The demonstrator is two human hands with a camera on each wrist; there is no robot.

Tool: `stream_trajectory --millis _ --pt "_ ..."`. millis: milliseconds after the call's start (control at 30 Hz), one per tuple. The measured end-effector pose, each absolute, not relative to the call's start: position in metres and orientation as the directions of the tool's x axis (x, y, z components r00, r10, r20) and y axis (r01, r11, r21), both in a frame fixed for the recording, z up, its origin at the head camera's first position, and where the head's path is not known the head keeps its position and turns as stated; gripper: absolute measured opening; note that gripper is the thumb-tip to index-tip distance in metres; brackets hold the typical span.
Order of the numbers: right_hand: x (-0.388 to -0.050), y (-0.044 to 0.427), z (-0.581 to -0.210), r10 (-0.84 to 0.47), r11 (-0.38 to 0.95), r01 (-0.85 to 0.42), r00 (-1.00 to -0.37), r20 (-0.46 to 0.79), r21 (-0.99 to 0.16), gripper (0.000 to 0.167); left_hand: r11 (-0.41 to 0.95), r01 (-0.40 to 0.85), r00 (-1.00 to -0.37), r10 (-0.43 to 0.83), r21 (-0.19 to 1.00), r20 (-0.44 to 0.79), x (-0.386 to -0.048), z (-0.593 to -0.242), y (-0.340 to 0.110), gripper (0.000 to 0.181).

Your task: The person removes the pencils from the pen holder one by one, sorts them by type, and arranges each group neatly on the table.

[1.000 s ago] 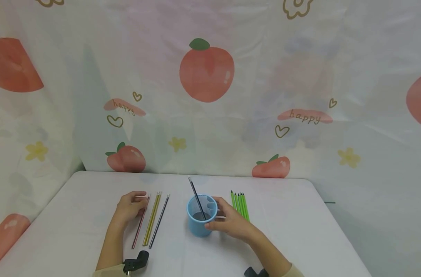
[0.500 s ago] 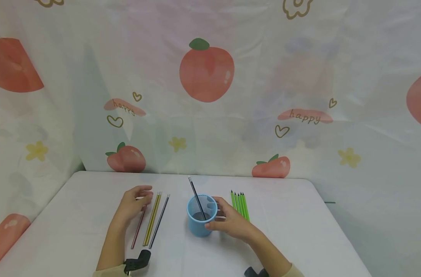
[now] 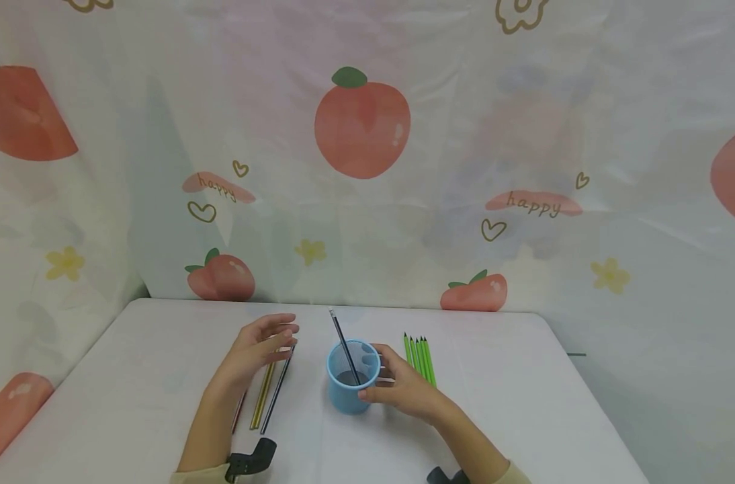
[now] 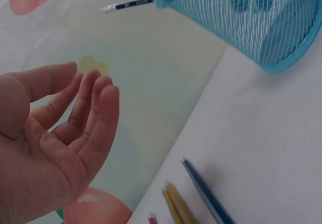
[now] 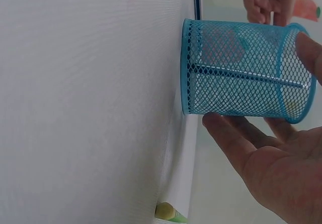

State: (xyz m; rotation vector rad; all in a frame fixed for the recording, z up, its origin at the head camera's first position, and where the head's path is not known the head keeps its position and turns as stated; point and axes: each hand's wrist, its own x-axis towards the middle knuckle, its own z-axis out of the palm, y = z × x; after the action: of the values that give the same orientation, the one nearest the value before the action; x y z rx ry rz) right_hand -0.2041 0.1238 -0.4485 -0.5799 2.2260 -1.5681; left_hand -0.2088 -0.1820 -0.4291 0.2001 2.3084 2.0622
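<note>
My left hand (image 3: 255,349) hovers over the far ends of the pencils at left. In the left wrist view its fingers (image 4: 108,108) are loosely bent and hold nothing. Beneath and beside it lie a dark blue pencil (image 3: 277,393), two gold pencils (image 3: 261,396) and a red pencil (image 3: 239,411), partly hidden by the arm. My right hand (image 3: 406,390) grips the side of a light blue mesh pen cup (image 3: 345,401), thumb in front and fingers behind. The cup stands upright on the table, and one dark pencil (image 3: 340,338) leans inside it, eraser end up.
Several green pencils (image 3: 420,356) lie side by side behind the right hand, tips pointing away. The white table (image 3: 500,417) ends at a fruit-printed curtain (image 3: 367,235). Black camera mounts sit on both wrists.
My left hand has moved right and away from me, from the red pencil across the gold pencils to above the dark blue pencil's far end. The right hand and pen cup have stayed put.
</note>
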Motion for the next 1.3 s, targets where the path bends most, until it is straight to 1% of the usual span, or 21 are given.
stream_trajectory --millis 267,367,533,633,833,1133,1300 --pt "-0.204 0.124 -0.449 -0.524 0.297 -0.136 -0.851 -0.043 -0.945 0.076 -0.009 0.069 -0.981 0.184 0.998 0.07 -0.211 -0.427 -0.162 0.04" --pt "-0.204 0.124 -0.449 -0.521 0.299 -0.133 -0.853 -0.045 -0.945 0.075 -0.095 0.042 -0.984 0.167 0.995 0.057 -0.212 -0.427 -0.156 0.04" --pt "-0.205 0.123 -0.45 -0.515 0.307 -0.129 -0.856 -0.05 -0.943 0.074 -0.288 0.016 -0.993 0.104 0.957 0.047 -0.212 -0.426 -0.144 0.04" --pt "-0.205 0.122 -0.449 -0.514 0.309 -0.128 -0.856 -0.052 -0.942 0.073 -0.361 0.009 -0.996 0.084 0.932 0.042 -0.212 -0.425 -0.138 0.038" --pt "-0.204 0.122 -0.448 -0.516 0.311 -0.128 -0.855 -0.053 -0.942 0.074 -0.387 -0.01 -0.993 0.11 0.922 0.035 -0.213 -0.426 -0.132 0.04" --pt "-0.204 0.123 -0.449 -0.526 0.307 -0.133 -0.849 -0.051 -0.942 0.076 -0.375 -0.048 -0.962 0.266 0.926 0.057 -0.212 -0.428 -0.125 0.044" --pt "-0.205 0.124 -0.45 -0.533 0.3 -0.14 -0.845 -0.044 -0.944 0.076 -0.355 -0.039 -0.948 0.309 0.934 0.078 -0.211 -0.428 -0.123 0.047"
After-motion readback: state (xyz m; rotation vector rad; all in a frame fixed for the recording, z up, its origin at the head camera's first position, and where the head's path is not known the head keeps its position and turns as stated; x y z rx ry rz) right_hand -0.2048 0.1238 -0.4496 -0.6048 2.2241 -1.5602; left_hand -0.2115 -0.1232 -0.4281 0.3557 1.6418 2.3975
